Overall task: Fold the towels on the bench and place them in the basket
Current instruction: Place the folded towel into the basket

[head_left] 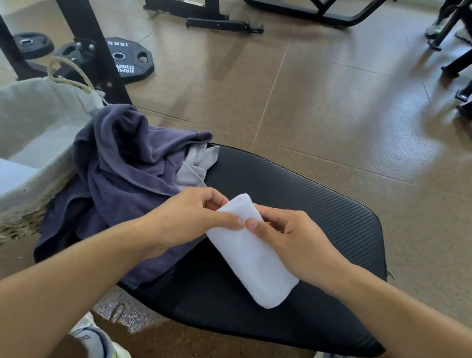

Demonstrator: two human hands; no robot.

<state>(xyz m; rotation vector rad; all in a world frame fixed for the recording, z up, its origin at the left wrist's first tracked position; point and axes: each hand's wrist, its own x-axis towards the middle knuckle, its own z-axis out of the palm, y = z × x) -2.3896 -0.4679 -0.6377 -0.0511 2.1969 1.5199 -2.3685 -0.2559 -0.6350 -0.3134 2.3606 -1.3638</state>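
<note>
Pinching the folded white towel (253, 250) mid-counter (327, 218), left hand (192, 218) and right hand (290, 238) fingers curled round its far end.

1. A single view comes from a camera worn on the person's head, looking forward and steeply down.
2. It sits close above the black bench (299, 203), which fills the lower middle, with both forearms entering from the bottom edge.
3. The wide angle bends the scene's edges and takes in the gym floor (340, 102) beyond.
4. No second view exists to overlap.
</note>
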